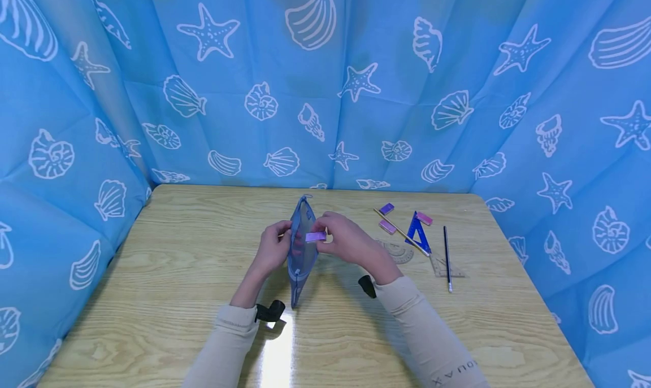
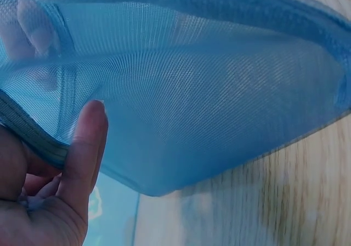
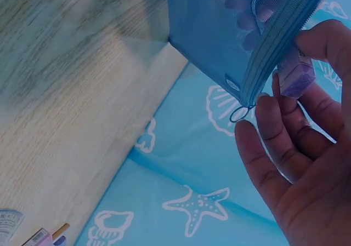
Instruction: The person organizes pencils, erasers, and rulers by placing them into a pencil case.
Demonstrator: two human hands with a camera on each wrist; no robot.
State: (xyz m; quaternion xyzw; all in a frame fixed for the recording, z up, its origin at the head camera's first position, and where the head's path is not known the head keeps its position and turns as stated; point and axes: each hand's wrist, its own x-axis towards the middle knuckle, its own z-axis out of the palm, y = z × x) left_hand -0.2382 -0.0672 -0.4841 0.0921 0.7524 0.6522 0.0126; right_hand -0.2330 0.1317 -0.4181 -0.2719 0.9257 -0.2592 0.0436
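A blue mesh zip pouch (image 1: 303, 261) stands upright on its edge over the table, its zipped mouth spread apart. My left hand (image 1: 271, 247) grips one side of the mouth, and in the left wrist view the thumb (image 2: 88, 142) lies against the mesh (image 2: 186, 103). At the opening, my right hand (image 1: 348, 238) pinches a small purple eraser (image 1: 316, 237) between thumb and fingers. The right wrist view shows this eraser (image 3: 296, 79) right beside the zip edge, near the pull ring (image 3: 240, 113). Left-hand fingers show through the mesh.
To the right lie a purple eraser (image 1: 386, 208), two pink ones, a gold pencil (image 1: 399, 230), a blue set square (image 1: 414, 230), a clear protractor (image 1: 400, 254), a clear set square (image 1: 456, 272) and a dark pencil (image 1: 447, 258). A blue shell-print curtain (image 1: 305, 139) hangs behind the table.
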